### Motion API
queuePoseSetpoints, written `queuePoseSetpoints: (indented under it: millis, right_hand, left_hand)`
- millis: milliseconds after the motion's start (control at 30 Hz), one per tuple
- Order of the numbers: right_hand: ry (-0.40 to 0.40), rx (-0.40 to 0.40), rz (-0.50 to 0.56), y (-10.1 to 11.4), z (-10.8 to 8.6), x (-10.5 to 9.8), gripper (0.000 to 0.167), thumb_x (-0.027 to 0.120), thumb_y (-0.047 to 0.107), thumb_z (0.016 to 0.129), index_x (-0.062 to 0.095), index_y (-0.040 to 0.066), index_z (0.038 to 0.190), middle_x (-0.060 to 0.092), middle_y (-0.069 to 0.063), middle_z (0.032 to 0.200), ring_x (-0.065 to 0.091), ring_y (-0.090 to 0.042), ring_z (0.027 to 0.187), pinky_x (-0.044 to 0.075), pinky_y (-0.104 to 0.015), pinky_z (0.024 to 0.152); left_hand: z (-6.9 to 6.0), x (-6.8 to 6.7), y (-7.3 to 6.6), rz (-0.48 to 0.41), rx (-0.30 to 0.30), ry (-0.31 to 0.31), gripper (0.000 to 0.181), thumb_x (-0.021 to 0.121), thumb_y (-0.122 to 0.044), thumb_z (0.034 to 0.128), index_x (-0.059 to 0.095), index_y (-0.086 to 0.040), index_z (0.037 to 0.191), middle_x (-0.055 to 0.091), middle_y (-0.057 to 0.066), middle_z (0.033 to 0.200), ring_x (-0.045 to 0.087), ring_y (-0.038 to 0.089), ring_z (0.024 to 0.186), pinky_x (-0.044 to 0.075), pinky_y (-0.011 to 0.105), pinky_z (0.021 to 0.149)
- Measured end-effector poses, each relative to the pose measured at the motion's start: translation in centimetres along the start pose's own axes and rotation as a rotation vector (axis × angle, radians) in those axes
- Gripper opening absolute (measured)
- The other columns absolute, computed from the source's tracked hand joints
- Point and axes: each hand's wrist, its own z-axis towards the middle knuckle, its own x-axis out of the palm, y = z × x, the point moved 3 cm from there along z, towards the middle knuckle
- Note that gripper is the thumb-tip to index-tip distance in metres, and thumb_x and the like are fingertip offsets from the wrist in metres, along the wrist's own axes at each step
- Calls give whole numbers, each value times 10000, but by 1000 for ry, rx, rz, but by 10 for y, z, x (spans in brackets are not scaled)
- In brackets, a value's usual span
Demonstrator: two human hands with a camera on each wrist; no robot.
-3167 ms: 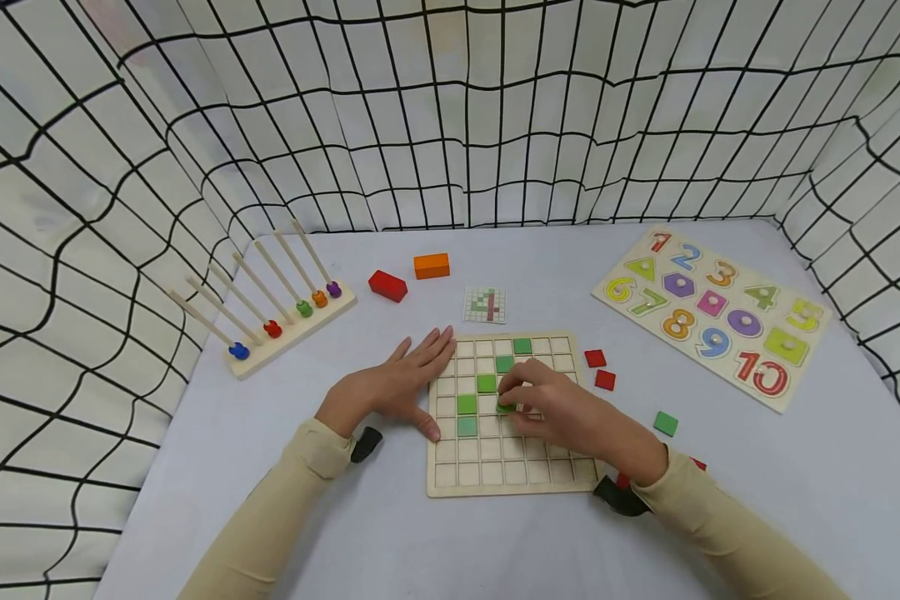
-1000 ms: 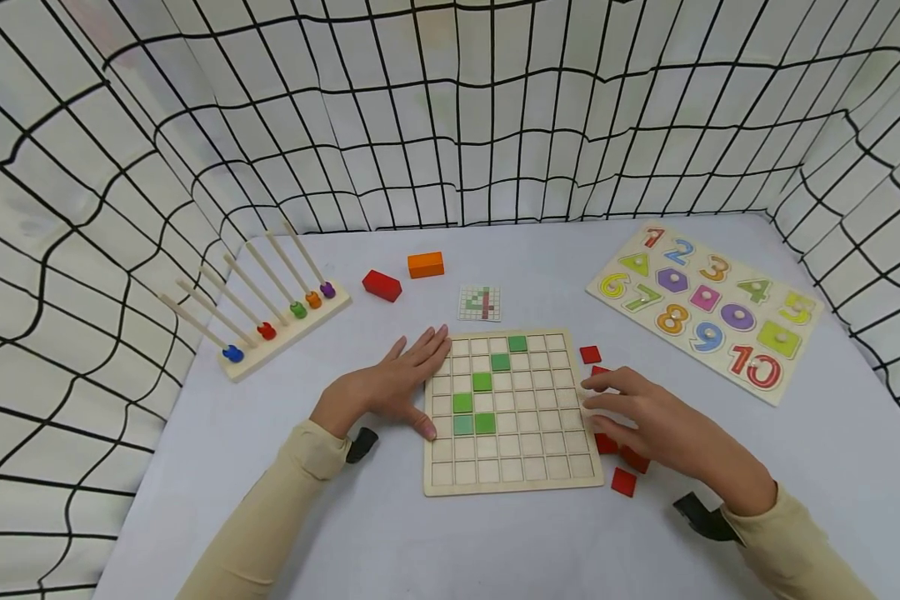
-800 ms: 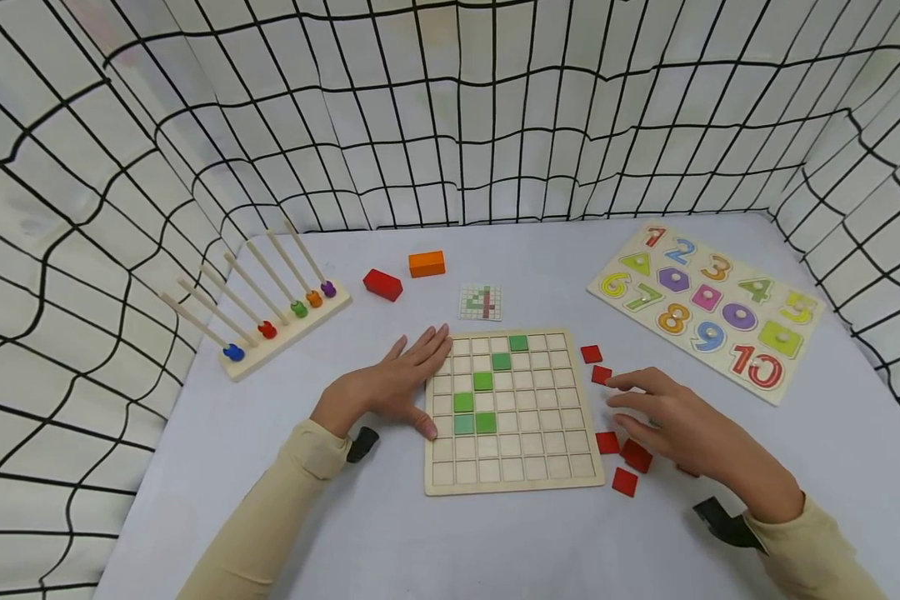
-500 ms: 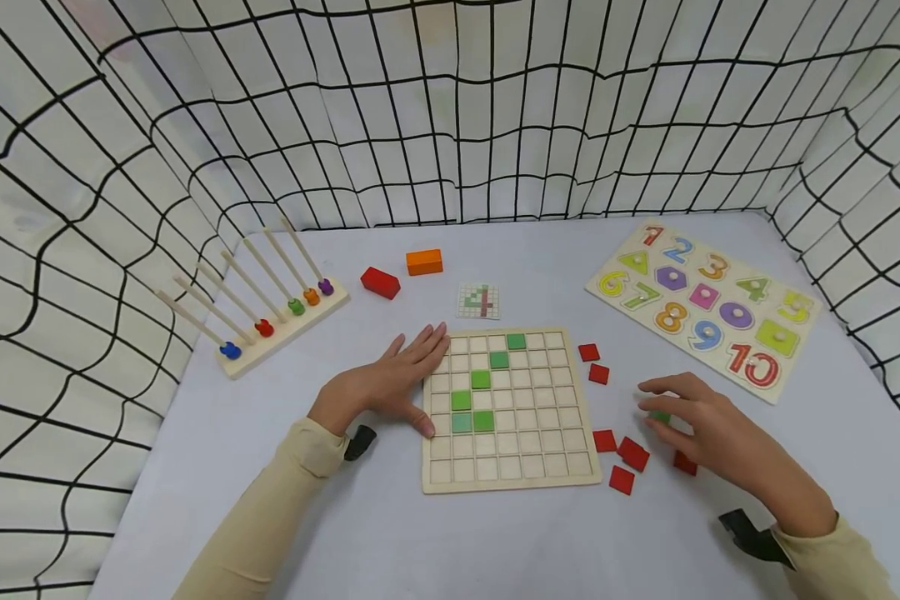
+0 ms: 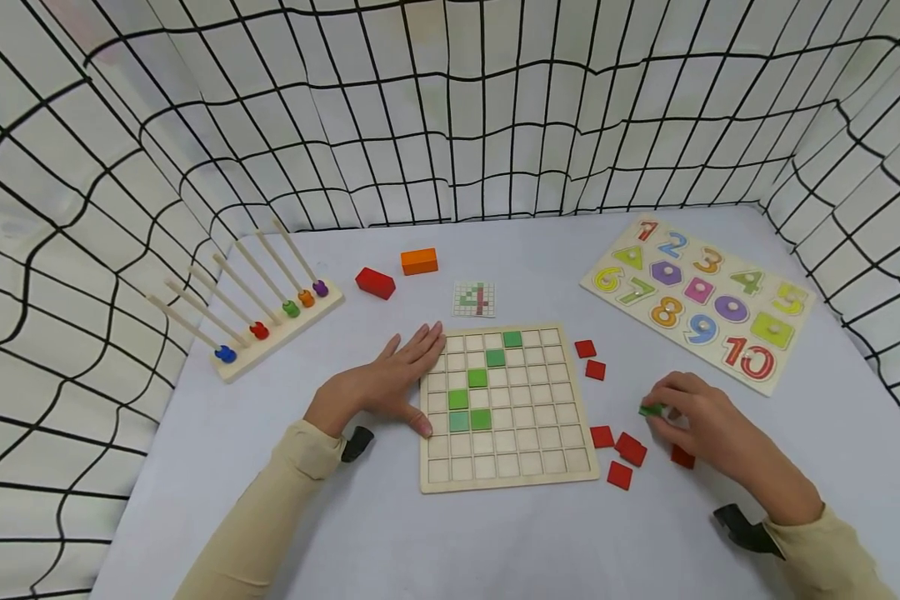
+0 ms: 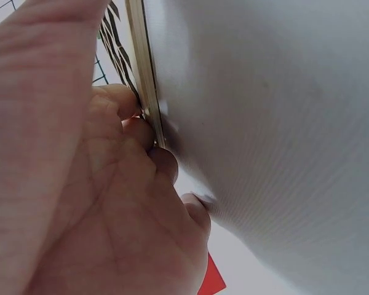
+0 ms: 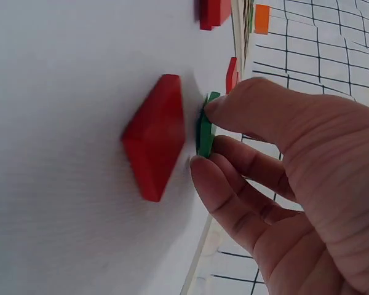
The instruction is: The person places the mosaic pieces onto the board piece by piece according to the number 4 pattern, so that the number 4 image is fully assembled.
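Note:
A wooden grid board lies in the middle of the table, with several green tiles set in a diagonal and one more beside its lower end. My left hand rests along the board's left edge with fingers extended; in the left wrist view its fingertips touch the board's side. To the right of the board, my right hand pinches a green tile between thumb and fingers. The right wrist view shows this green tile tilted close to the tabletop, with a red tile near it.
Several red tiles lie between the board and my right hand. Behind the board sits a small pattern card, with red and orange blocks nearby. A peg stand is at left, a number puzzle at right.
My right hand has set a green tile in the grid, moved right off the board, and now has its fingers closed round another green tile. The left hand has stayed at the board's edge.

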Motion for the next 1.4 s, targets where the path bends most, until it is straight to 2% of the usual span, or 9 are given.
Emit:
queuePoseSetpoints:
  millis: [267,500,700,867,1033,1267,1400]
  right_hand:
    - [-5,-68,51,14,13,1,349,953,-23,717,822,111,1012,671,-45,1083,665,-151,878,651,-265,705]
    - [-41,-172,78,28,21,7,367,963,-25,700,826,132,1002,655,1,1068,630,-117,923,591,-127,757]
    - [-15,-222,87,42,29,12,378,960,-11,712,823,139,1032,650,4,1085,601,-130,1000,570,-76,808]
    - [-28,-298,88,52,36,19,394,976,-4,687,824,116,1029,645,-11,1076,607,-124,977,574,-86,790]
    - [-44,-370,102,63,45,30,339,952,-20,699,814,92,988,643,-33,1049,595,-117,941,557,-105,755]
    - [45,-381,167,83,65,43,249,901,-12,796,804,95,999,634,-31,1059,584,-123,975,562,-136,764]
    - [10,-480,130,96,76,53,244,896,-23,787,780,89,970,636,-43,1034,581,-139,952,542,-137,749]
  left_hand:
    - [-3,0,0,-1,-1,-2,1398,918,-532,786,1,-44,1721,-123,139,1820,-108,368,1697,-55,656,1349]
    - [-1,1,2,12,0,7,1406,900,-573,793,-27,-71,1724,-151,101,1818,-137,329,1699,-68,627,1358]
    - [0,2,2,5,-12,6,1419,906,-576,783,-33,-80,1725,-150,96,1819,-137,327,1699,-72,628,1356]
    - [0,1,2,9,-20,9,1418,905,-573,785,-38,-87,1725,-157,89,1818,-143,319,1699,-76,620,1358]
    - [0,0,1,14,-17,8,1412,906,-571,786,-27,-78,1725,-147,100,1820,-134,328,1699,-69,626,1358]
    - [0,1,1,15,-19,3,1408,907,-572,787,-15,-69,1725,-135,111,1821,-119,339,1700,-61,636,1356]
    - [-1,1,0,9,-10,0,1406,910,-563,787,-10,-58,1723,-134,120,1820,-116,347,1700,-56,641,1355]
